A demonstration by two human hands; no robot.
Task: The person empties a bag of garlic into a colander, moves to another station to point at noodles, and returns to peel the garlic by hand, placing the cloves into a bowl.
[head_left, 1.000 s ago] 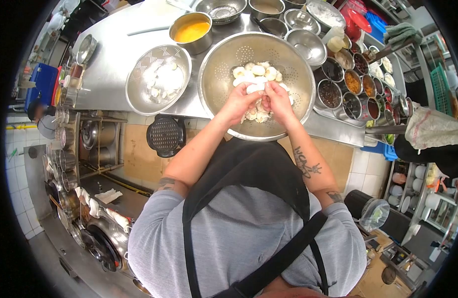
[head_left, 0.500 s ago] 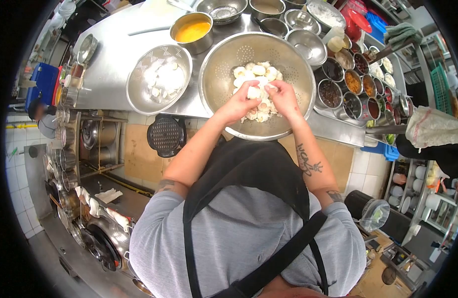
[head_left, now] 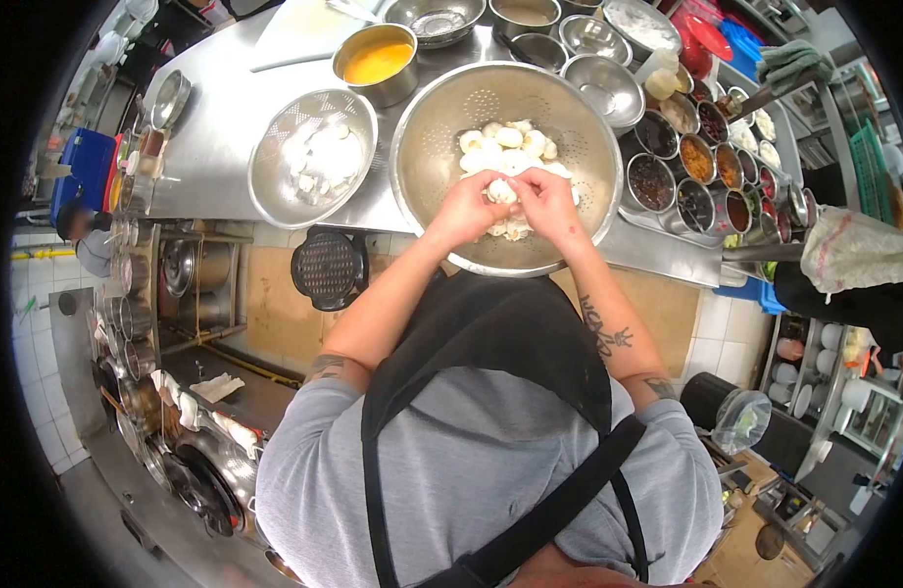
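Over the near half of a large perforated steel colander (head_left: 441,118), my two hands meet around one whitish mushroom (head_left: 501,191). My left hand (head_left: 463,208) grips its left side with bent fingers. On the other side, the thumb and fingers of my right hand (head_left: 547,203) are pinched against it. A pile of pale mushrooms (head_left: 510,147) lies in the colander just beyond my fingers, and some pieces show below them. Left of it stands a smaller perforated bowl (head_left: 275,181) with a few white pieces (head_left: 324,162) inside.
Behind the colander stand a pot of yellow liquid (head_left: 379,65) and steel bowls (head_left: 604,90). Several ingredient tins (head_left: 652,183) crowd the right side. A black stool (head_left: 329,269) is below the counter edge (head_left: 216,214). Another person (head_left: 89,237) is at the far left.
My hands have drawn slightly closer together and toward my body, with the fingertips now meeting at the mushroom. My right forearm has shifted a little left.
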